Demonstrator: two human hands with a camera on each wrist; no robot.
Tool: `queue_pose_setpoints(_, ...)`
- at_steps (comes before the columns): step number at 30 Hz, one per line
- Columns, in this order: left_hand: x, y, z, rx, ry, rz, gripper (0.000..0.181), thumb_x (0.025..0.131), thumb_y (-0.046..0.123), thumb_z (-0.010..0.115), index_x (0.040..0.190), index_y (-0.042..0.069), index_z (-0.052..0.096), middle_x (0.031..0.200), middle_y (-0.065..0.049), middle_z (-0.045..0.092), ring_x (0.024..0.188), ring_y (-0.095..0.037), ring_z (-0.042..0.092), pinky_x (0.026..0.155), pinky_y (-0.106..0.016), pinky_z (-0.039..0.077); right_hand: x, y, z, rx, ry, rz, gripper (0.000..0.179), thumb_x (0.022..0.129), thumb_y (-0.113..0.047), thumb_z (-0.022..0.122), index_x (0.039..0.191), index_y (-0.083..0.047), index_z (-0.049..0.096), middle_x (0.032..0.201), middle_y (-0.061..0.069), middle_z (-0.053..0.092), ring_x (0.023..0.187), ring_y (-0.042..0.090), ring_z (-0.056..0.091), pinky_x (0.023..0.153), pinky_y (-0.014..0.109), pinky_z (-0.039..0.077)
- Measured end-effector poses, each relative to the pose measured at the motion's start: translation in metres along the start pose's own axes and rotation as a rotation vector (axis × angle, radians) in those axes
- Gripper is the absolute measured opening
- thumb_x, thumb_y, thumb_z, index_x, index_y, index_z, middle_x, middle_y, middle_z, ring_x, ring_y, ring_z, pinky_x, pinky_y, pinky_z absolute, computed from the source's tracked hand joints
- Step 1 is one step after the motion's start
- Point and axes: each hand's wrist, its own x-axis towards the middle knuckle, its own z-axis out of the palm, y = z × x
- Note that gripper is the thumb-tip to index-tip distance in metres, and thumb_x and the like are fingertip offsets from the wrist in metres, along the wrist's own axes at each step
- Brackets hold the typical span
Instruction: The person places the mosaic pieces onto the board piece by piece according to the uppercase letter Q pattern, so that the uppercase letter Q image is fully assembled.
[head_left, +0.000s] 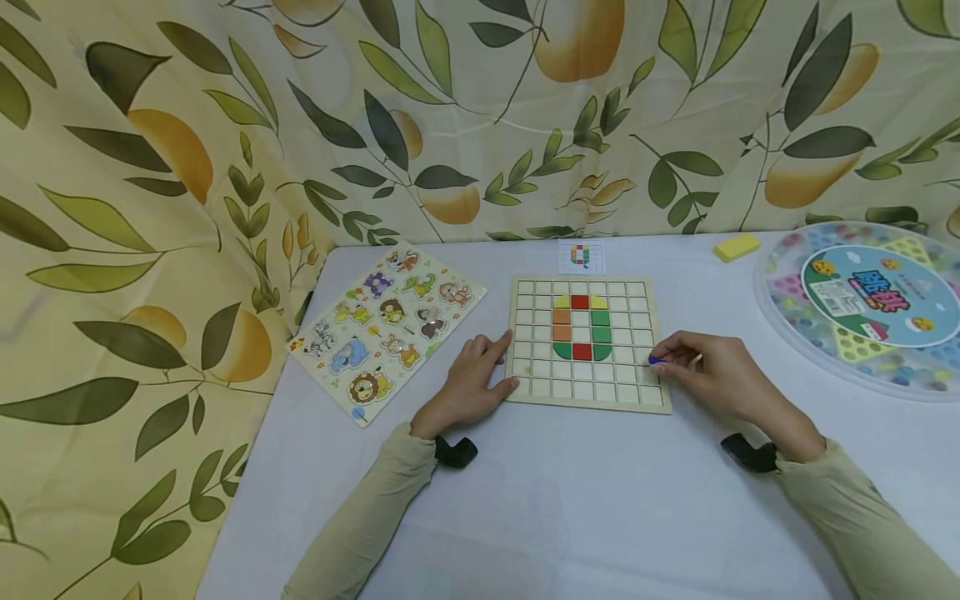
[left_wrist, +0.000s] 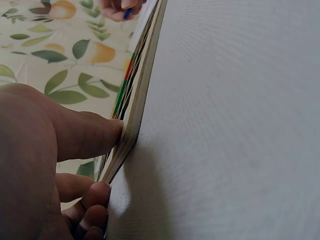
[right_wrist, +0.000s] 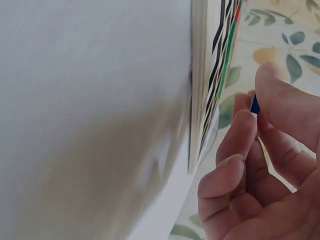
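Observation:
A wooden grid board (head_left: 540,387) lies in front of me, with red, yellow, orange and green tiles (head_left: 602,325) forming a ring on it. My left hand (head_left: 471,379) touches the board's left edge, index fingertip and thumb tip set apart along it. In the left wrist view the thumb presses at the board's corner. Between thumb and index finger, my right hand (head_left: 712,371) pinches a small blue piece (head_left: 656,360) at the board's right edge. Most of that piece is hidden by the fingers in the right wrist view. A small pattern card (head_left: 582,258) lies behind the board.
An animal puzzle board (head_left: 390,333) lies to the left. At the back right sits a yellow block (head_left: 737,247), beside a large round clear box (head_left: 862,367) of colourful pieces. A patterned cloth (head_left: 450,125) hangs behind the white table (head_left: 585,500).

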Motion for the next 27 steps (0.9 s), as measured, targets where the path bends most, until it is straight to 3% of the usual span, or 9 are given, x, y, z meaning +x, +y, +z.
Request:
queue_pose_setpoints(16, -0.001, 0.001, -0.001, 0.003, 0.0, -0.002, 0.075, 0.103, 0.026, 0.066, 0.166, 0.004, 0.033, 0.113, -0.008, 0.049, 0.102, -0.02, 0.038, 0.087, -0.031, 0.032, 0.022, -0.03, 0.02, 0.058, -0.169, 0.077, 0.013, 0.092, -0.02, 0.085, 0.096, -0.012, 0.076, 0.081, -0.003, 0.069, 0.073, 0.012, 0.058, 0.066, 0.022, 0.047)
queue_pose_setpoints(27, 0.0, 0.003, -0.003, 0.0, -0.008, -0.007, 0.075, 0.103, 0.026, 0.067, 0.166, 0.004, 0.032, 0.113, -0.009, 0.049, 0.1, -0.02, 0.038, 0.085, -0.03, 0.031, 0.031, -0.04, 0.032, -0.014, -0.212, 0.073, 0.014, 0.092, -0.023, 0.084, 0.091, -0.012, 0.075, 0.076, -0.004, 0.068, 0.07, 0.012, 0.057, 0.065, 0.026, 0.044)
